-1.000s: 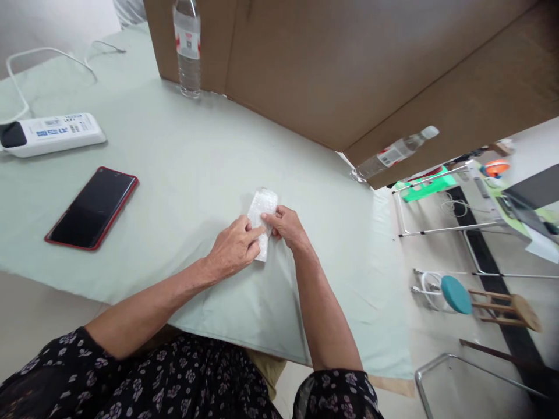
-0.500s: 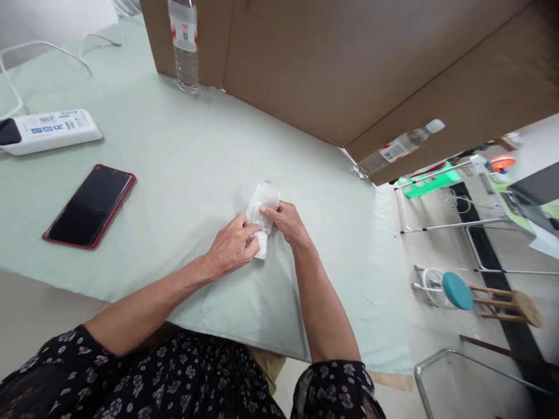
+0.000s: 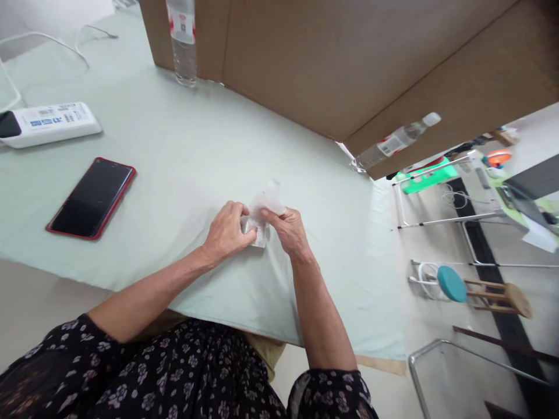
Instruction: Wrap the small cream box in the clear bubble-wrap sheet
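No words, brands or numbers legible with certainty. White oblong plastic device with dark end [image 3: 52, 125], left edge of frame, upper half: row of large blue characters, smaller dark print beside them, too small to read. Clear plastic bottle [image 3: 184, 58], upper left: white-and-red label [image 3: 182, 24] with red mark above small dark square, wording unreadable. Clear plastic bottle with white cap [image 3: 407, 136], tilted, upper right: white-and-red label [image 3: 390, 145], dark block of print, unreadable.

Bubble wrap [image 3: 268, 201] now bent, upper part skewed rightward in right hand [image 3: 288, 230]; left hand [image 3: 229, 229] spread wider.
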Demonstrator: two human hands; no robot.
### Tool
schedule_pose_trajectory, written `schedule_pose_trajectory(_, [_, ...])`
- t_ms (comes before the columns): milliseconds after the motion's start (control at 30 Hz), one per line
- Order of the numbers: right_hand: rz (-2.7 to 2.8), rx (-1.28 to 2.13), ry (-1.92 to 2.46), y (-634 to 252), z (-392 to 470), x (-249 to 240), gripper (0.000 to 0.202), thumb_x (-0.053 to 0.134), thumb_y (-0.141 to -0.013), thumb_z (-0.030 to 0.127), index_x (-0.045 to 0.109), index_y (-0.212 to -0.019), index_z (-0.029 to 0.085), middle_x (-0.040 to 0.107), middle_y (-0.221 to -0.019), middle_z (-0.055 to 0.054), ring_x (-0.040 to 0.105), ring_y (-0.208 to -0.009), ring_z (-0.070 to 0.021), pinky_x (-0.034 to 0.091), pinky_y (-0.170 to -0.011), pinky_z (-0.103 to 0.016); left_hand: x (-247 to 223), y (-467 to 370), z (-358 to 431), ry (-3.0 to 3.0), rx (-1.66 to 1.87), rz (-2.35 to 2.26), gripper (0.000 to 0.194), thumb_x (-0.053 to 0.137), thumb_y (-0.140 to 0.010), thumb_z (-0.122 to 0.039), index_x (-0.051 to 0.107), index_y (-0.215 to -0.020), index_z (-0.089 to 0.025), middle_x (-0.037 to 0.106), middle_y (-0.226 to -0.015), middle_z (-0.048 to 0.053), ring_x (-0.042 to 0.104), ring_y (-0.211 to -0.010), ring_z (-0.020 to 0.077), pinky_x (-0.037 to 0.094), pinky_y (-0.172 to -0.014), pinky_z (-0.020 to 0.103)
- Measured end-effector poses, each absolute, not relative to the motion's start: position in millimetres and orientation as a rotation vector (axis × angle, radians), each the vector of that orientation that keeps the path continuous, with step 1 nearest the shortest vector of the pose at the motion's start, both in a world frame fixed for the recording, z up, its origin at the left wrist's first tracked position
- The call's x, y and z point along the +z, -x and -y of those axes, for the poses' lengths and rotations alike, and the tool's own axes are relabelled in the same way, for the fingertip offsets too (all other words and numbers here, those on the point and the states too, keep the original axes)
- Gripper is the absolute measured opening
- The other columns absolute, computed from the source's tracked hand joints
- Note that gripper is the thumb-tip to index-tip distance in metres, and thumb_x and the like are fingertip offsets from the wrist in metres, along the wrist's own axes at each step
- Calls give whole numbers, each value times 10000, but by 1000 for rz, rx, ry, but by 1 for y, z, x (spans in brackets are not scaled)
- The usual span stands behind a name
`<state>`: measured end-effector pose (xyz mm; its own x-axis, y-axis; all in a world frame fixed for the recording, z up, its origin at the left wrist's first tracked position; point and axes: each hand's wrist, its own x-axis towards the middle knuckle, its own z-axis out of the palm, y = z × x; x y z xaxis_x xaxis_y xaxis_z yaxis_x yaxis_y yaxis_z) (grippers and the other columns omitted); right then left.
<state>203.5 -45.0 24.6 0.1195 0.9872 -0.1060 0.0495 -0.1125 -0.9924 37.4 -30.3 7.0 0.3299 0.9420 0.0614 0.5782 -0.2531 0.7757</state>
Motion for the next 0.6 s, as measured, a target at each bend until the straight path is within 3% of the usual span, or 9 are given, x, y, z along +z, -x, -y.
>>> schedule_pose_trajectory(133, [1241, 1103, 1395, -203, 54, 25, 246, 769, -790, 467, 788, -824, 225, 717, -808, 14, 635, -784, -175, 499, -783, -309, 2, -36, 25, -1932, 826, -1211, 534, 652, -728, -241, 511, -1238, -177, 571, -1248, 125, 562, -1165, 277, 485, -997, 425])
schedule_pose_trajectory(267, [1353, 1046, 1358, -203, 61, 25, 248, 734, -836, 474, 791, -847, 233, 722, -904, -14, 654, -872, -190, 512, -847, -330, 0, -32, 17, -1923, 791, -1028, 315, 603, -752, -207, 576, -1065, -184, 606, -1176, 99, 556, -1171, 253, 452, -1020, 398])
schedule_pose_trajectory(400, [1452, 943, 1370, -202, 72, 19, 221, 706, -864, 446, 791, -802, 252, 716, -1002, -40, 666, -972, -205, 527, -902, -357, 1, -28, 13, -1854, 707, -990, 178, 608, -790, -293, 576, -933, -194, 621, -1055, 69, 588, -992, 222, 478, -865, 356])
schedule_pose_trajectory(600, [1643, 770, 1414, -202, 89, 6, 238, 640, -906, 319, 772, -1103, 340, 705, -1205, -35, 646, -1149, -222, 515, -1028, -414, 5, -25, 11, -1790, 650, -905, 129, 594, -736, -283, 556, -825, -198, 624, -1008, 46, 566, -872, 187, 450, -771, 312])
